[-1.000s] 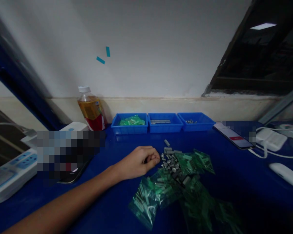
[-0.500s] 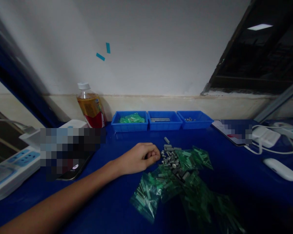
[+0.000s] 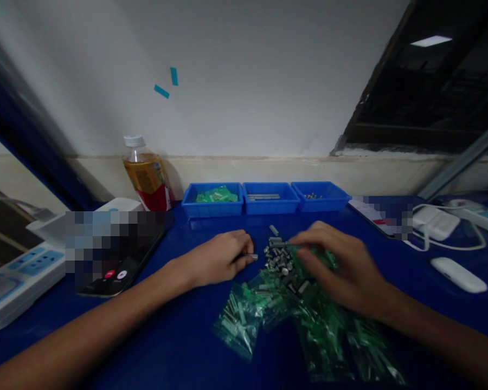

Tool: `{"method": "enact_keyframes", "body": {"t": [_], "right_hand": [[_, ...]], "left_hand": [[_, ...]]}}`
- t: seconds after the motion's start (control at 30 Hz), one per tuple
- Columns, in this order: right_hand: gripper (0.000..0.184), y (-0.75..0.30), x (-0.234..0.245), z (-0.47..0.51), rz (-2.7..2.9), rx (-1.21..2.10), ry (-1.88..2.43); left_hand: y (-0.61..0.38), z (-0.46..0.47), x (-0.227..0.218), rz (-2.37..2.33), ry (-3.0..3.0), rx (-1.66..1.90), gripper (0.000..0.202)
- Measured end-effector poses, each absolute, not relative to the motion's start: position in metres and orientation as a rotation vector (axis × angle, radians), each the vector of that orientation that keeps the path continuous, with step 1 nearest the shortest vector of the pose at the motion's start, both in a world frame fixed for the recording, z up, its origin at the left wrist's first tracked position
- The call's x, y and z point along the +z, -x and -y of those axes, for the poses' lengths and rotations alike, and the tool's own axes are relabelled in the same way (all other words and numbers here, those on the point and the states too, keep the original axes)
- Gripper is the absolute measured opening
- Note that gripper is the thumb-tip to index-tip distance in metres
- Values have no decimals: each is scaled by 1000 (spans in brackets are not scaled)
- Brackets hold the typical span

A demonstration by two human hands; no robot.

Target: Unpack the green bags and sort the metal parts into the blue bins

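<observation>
Left of a pile of small metal parts (image 3: 280,261), my left hand (image 3: 223,254) is closed around a small metal pin (image 3: 252,257), whose end sticks out past the fingertips. My right hand (image 3: 337,265) reaches over the pile from the right, slightly blurred. Its thumb and index finger are apart, the index fingertip close to a few metal pins at the pile's upper edge. Nothing shows between those fingers. Green plastic bags of metal pins (image 3: 238,325) lie in front of the pile, and the right hand partly covers another green bag (image 3: 323,255).
Three blue bins stand along the wall: a left bin (image 3: 212,210) with a green bag, a middle bin (image 3: 270,207) with rods, a right bin (image 3: 321,205) with small parts. A bottle (image 3: 148,179), phone (image 3: 122,271) and power strip (image 3: 44,262) stand left; a white case (image 3: 458,274) lies right.
My right hand has come in from the right over the pile. A metal pin now shows at my left fingertips. The whole view has shifted slightly.
</observation>
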State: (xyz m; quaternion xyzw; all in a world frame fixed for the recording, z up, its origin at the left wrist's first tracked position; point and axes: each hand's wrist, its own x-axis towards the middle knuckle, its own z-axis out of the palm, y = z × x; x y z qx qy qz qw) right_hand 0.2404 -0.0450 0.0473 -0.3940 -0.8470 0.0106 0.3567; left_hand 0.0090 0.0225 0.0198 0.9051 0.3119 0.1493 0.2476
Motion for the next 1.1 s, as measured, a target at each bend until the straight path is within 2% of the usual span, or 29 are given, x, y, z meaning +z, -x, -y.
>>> {"method": "enact_keyframes", "body": {"t": [0.13, 0.33, 0.7, 1.1], "right_hand": [[22, -225, 20, 22, 2327, 50, 990], [7, -213, 12, 9, 2359, 19, 898], [20, -213, 7, 0, 2365, -8, 1053], [16, -217, 21, -3, 2340, -79, 1012]], "left_hand": [[-20, -21, 12, -828, -2136, 567, 15], [-25, -18, 1, -676, -1663, 843, 18], [-23, -16, -4, -840, -1894, 870, 17], [-25, -16, 0, -936, -1949, 804, 24]]}}
